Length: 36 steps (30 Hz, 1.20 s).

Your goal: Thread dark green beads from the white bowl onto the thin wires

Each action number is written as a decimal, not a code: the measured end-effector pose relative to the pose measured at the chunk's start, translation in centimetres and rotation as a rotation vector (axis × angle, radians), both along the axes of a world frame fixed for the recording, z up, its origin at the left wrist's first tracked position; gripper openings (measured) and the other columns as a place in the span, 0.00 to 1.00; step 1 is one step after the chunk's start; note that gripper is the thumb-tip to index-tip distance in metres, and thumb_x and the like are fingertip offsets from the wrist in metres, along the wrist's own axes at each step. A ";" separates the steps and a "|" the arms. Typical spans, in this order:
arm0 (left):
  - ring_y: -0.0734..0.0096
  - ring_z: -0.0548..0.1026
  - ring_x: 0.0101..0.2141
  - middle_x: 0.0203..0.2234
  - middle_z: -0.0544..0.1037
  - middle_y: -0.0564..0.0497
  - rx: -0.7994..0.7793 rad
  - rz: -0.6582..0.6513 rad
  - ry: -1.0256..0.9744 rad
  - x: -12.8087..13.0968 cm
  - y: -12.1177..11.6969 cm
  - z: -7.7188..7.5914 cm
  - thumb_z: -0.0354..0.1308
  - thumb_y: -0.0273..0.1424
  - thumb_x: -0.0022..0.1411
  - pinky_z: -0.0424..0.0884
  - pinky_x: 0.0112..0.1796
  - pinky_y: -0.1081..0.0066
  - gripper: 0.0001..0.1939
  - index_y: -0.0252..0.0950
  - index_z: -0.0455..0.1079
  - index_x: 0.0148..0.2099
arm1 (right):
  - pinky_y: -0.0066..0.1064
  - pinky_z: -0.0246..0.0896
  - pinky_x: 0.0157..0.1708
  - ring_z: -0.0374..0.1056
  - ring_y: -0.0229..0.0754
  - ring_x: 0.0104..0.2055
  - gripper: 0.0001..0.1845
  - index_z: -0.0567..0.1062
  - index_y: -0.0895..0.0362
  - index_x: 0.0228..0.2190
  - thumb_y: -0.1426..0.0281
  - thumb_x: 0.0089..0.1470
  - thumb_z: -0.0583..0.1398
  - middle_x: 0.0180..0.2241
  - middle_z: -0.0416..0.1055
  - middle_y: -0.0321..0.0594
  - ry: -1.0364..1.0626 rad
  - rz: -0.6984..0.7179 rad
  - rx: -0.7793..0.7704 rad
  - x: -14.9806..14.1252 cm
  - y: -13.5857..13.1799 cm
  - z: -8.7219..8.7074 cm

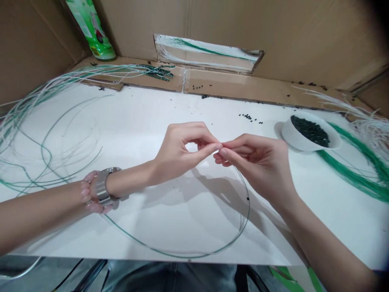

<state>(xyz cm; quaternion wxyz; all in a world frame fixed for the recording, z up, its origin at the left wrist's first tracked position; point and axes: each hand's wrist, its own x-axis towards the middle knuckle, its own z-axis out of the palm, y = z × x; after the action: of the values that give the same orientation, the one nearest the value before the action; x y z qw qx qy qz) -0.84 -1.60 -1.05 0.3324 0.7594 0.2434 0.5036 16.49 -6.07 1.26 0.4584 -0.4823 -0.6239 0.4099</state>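
Both hands meet over the middle of a white table (188, 219). My left hand (182, 152) pinches thumb against forefinger at the end of a thin green wire (237, 235). My right hand (258, 162) pinches the same spot, fingertips touching the left ones. The wire loops down from the pinch, curves along the table's near edge and runs back under my left wrist. One tiny dark bead (248, 198) sits on the wire below my right hand. A white bowl (291, 138) of small dark green beads (311, 132) stands just right of my right hand.
Loose coils of green and white wire (45, 134) cover the table's left side. A bundle of green wire (355, 174) lies at the right. Beaded strands (158, 72) and stray beads (251, 118) lie at the back. Cardboard walls surround the table; a green bottle (94, 30) stands back left.
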 end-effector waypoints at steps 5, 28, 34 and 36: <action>0.78 0.68 0.23 0.20 0.73 0.53 0.258 0.045 0.202 -0.1 0.7 0.9 0.58 0.24 0.60 0.64 0.25 0.75 0.09 0.33 0.71 0.26 | 0.24 0.69 0.23 0.74 0.37 0.26 0.04 0.75 0.57 0.26 0.71 0.50 0.64 0.23 0.77 0.37 -0.050 -0.041 -0.034 -0.2 0.2 0.0; 0.77 0.71 0.26 0.23 0.75 0.52 -0.014 -0.070 0.075 6.8 4.3 2.8 0.58 0.29 0.58 0.69 0.30 0.76 0.07 0.32 0.70 0.28 | 0.27 0.67 0.26 0.74 0.37 0.26 0.05 0.76 0.58 0.23 0.72 0.49 0.63 0.21 0.76 0.37 0.003 -0.166 0.023 4.8 2.8 1.5; 0.69 0.73 0.35 0.34 0.77 0.46 -0.075 0.032 0.303 9.4 11.3 -0.6 0.52 0.35 0.61 0.67 0.38 0.69 0.13 0.32 0.72 0.39 | 0.25 0.66 0.25 0.73 0.35 0.24 0.03 0.75 0.57 0.23 0.73 0.46 0.65 0.20 0.75 0.34 0.146 -0.290 0.088 5.6 3.3 1.2; 0.66 0.72 0.34 0.32 0.77 0.46 -0.087 0.023 0.365 10.1 13.4 -2.0 0.61 0.30 0.51 0.66 0.39 0.66 0.12 0.30 0.73 0.39 | 0.25 0.66 0.25 0.72 0.35 0.24 0.04 0.75 0.58 0.23 0.72 0.46 0.65 0.20 0.75 0.34 0.169 -0.303 0.082 5.8 3.4 1.2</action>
<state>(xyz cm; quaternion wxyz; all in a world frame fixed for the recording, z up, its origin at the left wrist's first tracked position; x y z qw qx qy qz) 9.27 11.79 -3.03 0.3096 0.8203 0.3297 0.3502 22.27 -2.64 2.48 0.5850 -0.5156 -0.5193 0.3497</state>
